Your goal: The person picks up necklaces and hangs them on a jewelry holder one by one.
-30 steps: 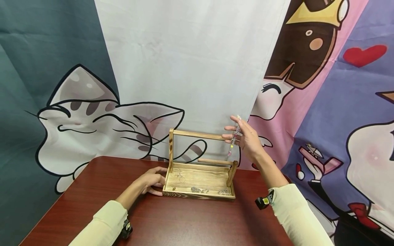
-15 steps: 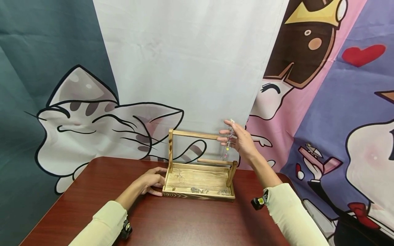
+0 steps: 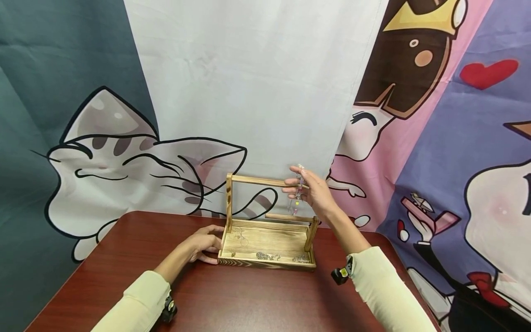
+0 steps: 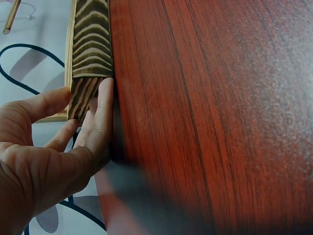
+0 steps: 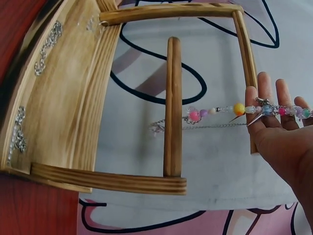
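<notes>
A wooden jewelry stand (image 3: 269, 263) has a tray base, a long upper bar (image 3: 257, 180) and a shorter lower bar (image 5: 173, 107) with one free end. My left hand (image 3: 204, 244) grips the tray's left end, thumb at the upper rim and fingers round the end in the left wrist view. My right hand (image 3: 315, 191) holds a colorful beaded strand with a silver chain (image 5: 239, 108) near the upper bar. The strand hangs along the fingers. In the right wrist view its lower loop passes behind the lower bar; whether they touch, I cannot tell.
Silver chains (image 3: 267, 256) lie along the tray's front, with another bunch (image 3: 301, 259) at its right. Thin chains (image 3: 240, 236) lie at the tray's left. The stand is on a reddish-brown table (image 3: 257, 299) before a cartoon-printed curtain (image 3: 257, 92).
My right hand has moved left and slightly down with the beaded strand, bringing it farther over the lower bar. The left hand stays on the tray end.
</notes>
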`<move>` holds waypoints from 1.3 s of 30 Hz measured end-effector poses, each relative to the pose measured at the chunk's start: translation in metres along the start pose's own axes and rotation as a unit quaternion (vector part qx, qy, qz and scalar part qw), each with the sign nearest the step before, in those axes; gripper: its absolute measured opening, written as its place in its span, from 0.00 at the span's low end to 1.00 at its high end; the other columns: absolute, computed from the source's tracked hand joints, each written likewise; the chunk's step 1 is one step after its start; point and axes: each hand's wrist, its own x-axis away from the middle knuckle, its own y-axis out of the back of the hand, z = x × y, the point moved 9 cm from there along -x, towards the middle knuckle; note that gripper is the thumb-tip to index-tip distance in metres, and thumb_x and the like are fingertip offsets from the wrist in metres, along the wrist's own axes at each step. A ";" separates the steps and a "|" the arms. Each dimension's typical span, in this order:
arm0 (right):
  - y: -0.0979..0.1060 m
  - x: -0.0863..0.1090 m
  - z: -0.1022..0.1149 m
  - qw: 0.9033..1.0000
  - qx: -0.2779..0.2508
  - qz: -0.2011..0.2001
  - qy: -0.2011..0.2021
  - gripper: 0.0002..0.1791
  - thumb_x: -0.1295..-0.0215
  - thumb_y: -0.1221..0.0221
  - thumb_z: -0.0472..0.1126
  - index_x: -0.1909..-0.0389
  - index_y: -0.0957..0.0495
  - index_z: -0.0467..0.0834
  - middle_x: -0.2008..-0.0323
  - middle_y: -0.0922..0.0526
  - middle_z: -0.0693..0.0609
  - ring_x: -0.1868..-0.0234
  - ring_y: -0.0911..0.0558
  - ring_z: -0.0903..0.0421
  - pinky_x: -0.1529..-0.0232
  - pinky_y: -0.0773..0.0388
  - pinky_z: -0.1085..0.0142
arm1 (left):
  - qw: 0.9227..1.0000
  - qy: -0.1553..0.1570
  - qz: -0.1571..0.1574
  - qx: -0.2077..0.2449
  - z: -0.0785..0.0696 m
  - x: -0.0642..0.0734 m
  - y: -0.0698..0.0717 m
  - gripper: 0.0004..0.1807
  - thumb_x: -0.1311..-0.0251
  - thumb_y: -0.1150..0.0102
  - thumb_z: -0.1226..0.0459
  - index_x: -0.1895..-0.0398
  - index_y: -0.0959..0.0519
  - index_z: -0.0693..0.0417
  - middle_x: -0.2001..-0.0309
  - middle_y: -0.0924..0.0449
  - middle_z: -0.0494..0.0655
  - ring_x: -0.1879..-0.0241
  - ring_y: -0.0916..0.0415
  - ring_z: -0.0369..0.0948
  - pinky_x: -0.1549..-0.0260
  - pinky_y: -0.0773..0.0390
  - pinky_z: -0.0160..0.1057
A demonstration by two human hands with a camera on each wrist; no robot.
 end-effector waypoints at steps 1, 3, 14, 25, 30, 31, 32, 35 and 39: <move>-0.002 -0.001 -0.001 1.000 0.002 0.001 0.000 0.33 0.05 0.61 0.57 0.12 0.36 0.43 0.47 0.09 0.55 0.46 0.06 0.56 0.42 0.08 0.61 | 1.000 0.000 0.000 0.000 0.000 0.000 0.000 0.44 0.39 0.42 0.77 0.16 0.34 0.59 0.41 0.14 0.66 0.50 0.11 0.50 0.61 0.04 0.55; -0.005 -0.002 -0.002 1.000 0.005 0.005 0.000 0.33 0.05 0.60 0.57 0.12 0.36 0.43 0.46 0.09 0.54 0.45 0.06 0.55 0.42 0.08 0.62 | 1.000 0.001 0.000 0.000 0.000 0.000 0.000 0.44 0.40 0.42 0.77 0.16 0.34 0.58 0.41 0.14 0.66 0.50 0.11 0.50 0.61 0.04 0.55; -0.025 -0.007 -0.005 1.000 0.011 0.011 -0.005 0.32 0.05 0.59 0.56 0.14 0.33 0.43 0.42 0.09 0.46 0.43 0.06 0.51 0.35 0.10 0.50 | 1.000 -0.002 0.002 -0.001 -0.001 0.000 0.001 0.44 0.39 0.41 0.77 0.16 0.35 0.59 0.41 0.14 0.67 0.48 0.11 0.52 0.61 0.04 0.55; -0.042 -0.013 -0.008 1.000 0.021 0.020 -0.002 0.32 0.05 0.60 0.55 0.14 0.33 0.42 0.31 0.19 0.25 0.46 0.06 0.53 0.37 0.09 0.53 | 1.000 0.004 0.001 0.000 -0.002 0.001 0.001 0.44 0.40 0.41 0.77 0.16 0.35 0.59 0.43 0.13 0.65 0.48 0.11 0.52 0.61 0.04 0.55; -0.050 -0.016 -0.012 1.000 0.010 0.027 -0.008 0.32 0.05 0.60 0.54 0.14 0.33 0.42 0.31 0.20 0.24 0.47 0.06 0.54 0.32 0.12 0.46 | 1.000 0.001 0.002 -0.002 -0.002 0.002 0.000 0.44 0.40 0.42 0.77 0.16 0.35 0.59 0.42 0.14 0.66 0.49 0.11 0.51 0.61 0.04 0.55; -0.051 -0.016 -0.013 1.000 0.008 0.027 -0.009 0.31 0.05 0.60 0.54 0.14 0.33 0.42 0.31 0.20 0.24 0.46 0.06 0.53 0.30 0.14 0.42 | 1.000 0.001 0.002 -0.001 -0.002 0.002 0.000 0.44 0.40 0.42 0.77 0.16 0.35 0.59 0.42 0.14 0.66 0.49 0.11 0.51 0.61 0.04 0.55; -0.053 -0.017 -0.014 1.000 0.007 0.028 -0.009 0.31 0.05 0.60 0.54 0.14 0.32 0.42 0.31 0.21 0.23 0.45 0.06 0.51 0.28 0.15 0.39 | 1.000 0.001 0.001 0.001 -0.002 0.002 0.000 0.44 0.40 0.41 0.77 0.16 0.35 0.59 0.42 0.14 0.66 0.49 0.11 0.51 0.61 0.04 0.55; -0.058 -0.018 -0.014 0.999 0.006 0.030 -0.010 0.31 0.05 0.59 0.54 0.14 0.32 0.42 0.31 0.20 0.24 0.41 0.07 0.42 0.27 0.18 0.35 | 1.000 0.003 0.002 0.002 -0.001 0.002 0.000 0.45 0.40 0.40 0.77 0.16 0.35 0.59 0.43 0.13 0.65 0.49 0.11 0.51 0.61 0.04 0.55; -0.064 -0.019 -0.015 0.999 0.006 0.033 -0.008 0.31 0.05 0.59 0.52 0.14 0.32 0.41 0.33 0.19 0.24 0.38 0.10 0.35 0.31 0.13 0.44 | 1.000 0.005 -0.002 0.002 -0.002 0.002 0.000 0.44 0.40 0.40 0.77 0.16 0.34 0.59 0.45 0.13 0.64 0.50 0.11 0.50 0.62 0.04 0.55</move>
